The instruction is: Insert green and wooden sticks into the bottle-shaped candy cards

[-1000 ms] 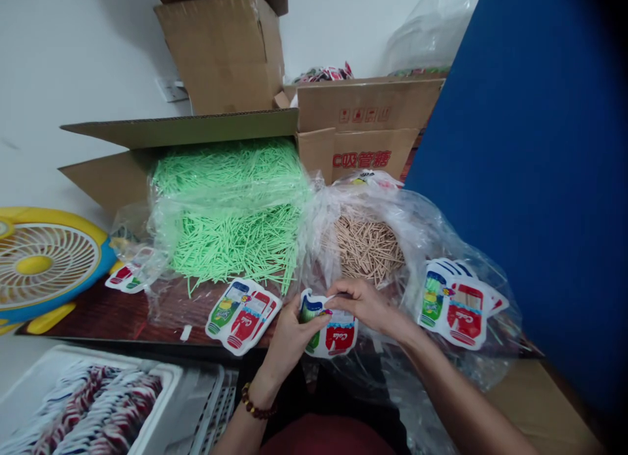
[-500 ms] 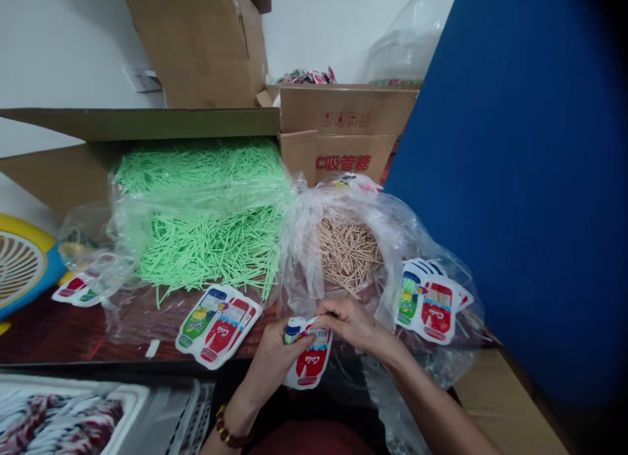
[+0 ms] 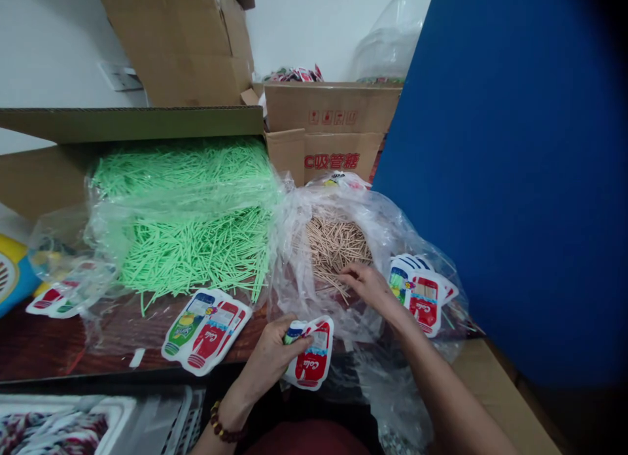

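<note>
My left hand (image 3: 275,347) grips a bottle-shaped pouch (image 3: 314,358) with a red "Cola" print, held over the table's front edge. The thumb lies across the pouch's face. My right hand (image 3: 360,282) reaches to the near side of a heap of thin brown sticks (image 3: 336,242) in a clear plastic bag. Its fingertips are pinched together at the sticks; whether one is between them is too small to see. Left of that, bright green sticks (image 3: 201,246) spill from a clear bag in an open carton. A stack of similar pouches (image 3: 206,331) lies in front of the green sticks.
More pouches (image 3: 422,295) lie at the right on clear plastic. A large blue panel (image 3: 500,180) borders the right side. Cartons (image 3: 333,108) stand behind the bags. At lower left is a white foam box (image 3: 120,416) with packed striped items; a yellow-blue basket (image 3: 17,272) sits above it.
My right hand has left the pouch and moved up to the brown sticks. The left hand keeps the pouch, whose front is now more exposed. The view has shifted slightly right.
</note>
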`<control>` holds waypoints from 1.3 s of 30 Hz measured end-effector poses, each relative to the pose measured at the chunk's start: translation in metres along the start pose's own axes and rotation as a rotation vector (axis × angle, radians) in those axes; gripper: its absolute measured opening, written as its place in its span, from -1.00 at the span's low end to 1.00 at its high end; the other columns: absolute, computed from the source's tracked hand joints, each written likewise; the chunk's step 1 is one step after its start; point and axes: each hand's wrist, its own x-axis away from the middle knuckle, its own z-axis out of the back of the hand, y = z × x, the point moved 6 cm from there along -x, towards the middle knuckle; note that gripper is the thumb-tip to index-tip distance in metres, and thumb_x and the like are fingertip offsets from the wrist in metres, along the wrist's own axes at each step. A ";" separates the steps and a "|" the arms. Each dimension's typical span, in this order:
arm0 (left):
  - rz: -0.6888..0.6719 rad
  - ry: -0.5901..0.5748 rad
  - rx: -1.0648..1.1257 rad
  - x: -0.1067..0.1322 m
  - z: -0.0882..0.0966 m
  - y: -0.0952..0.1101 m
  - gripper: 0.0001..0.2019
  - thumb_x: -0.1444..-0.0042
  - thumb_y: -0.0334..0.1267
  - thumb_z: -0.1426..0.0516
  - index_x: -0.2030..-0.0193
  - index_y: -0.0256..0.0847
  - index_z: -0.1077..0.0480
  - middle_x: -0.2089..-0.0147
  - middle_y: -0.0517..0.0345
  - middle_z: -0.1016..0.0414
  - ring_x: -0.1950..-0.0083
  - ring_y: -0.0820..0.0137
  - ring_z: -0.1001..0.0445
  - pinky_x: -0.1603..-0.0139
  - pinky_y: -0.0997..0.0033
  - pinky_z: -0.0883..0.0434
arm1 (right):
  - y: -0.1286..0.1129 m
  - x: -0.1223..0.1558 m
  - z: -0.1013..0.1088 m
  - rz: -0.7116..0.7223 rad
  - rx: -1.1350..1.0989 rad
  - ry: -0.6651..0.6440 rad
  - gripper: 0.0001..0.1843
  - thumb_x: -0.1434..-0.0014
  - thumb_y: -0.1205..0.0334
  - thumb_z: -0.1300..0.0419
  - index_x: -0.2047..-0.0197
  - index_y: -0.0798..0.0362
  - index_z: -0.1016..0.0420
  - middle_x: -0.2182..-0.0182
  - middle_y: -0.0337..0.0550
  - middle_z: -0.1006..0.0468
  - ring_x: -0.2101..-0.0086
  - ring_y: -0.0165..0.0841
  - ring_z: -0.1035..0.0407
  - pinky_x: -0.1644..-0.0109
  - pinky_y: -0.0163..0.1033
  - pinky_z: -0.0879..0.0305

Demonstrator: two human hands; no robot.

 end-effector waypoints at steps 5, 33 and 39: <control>-0.181 -0.082 -0.147 -0.019 -0.013 0.030 -0.87 -0.07 -0.27 -0.17 0.35 -0.22 -0.55 -0.05 0.04 -0.43 0.07 0.27 -0.46 0.04 0.42 -0.37 | 0.006 -0.016 -0.012 -0.087 0.449 -0.134 -0.80 -0.13 0.25 -0.11 0.23 0.09 -0.52 0.20 0.00 -0.56 0.19 -0.22 -0.43 0.18 -0.24 -0.22; -0.092 -0.114 -0.295 -0.034 -0.009 0.001 -0.92 0.01 -0.32 -0.11 0.39 -0.24 -0.43 0.36 0.18 -0.50 0.31 0.33 -0.41 0.29 0.49 -0.28 | -0.018 -0.057 -0.066 -0.023 0.744 -0.075 -0.65 -0.25 0.46 0.12 0.07 0.32 -0.45 0.14 0.27 -0.53 0.09 -0.08 -0.38 -0.11 0.03 -0.02; -0.084 -0.085 -0.272 -0.036 -0.007 -0.005 -0.96 0.03 -0.34 -0.11 0.41 -0.22 -0.39 0.41 0.22 -0.48 0.35 0.35 -0.39 0.33 0.49 -0.25 | -0.008 -0.050 -0.054 -0.027 0.716 -0.188 -0.66 -0.24 0.45 0.10 0.01 0.24 -0.40 0.15 0.22 -0.56 0.11 -0.15 -0.45 -0.10 -0.02 -0.04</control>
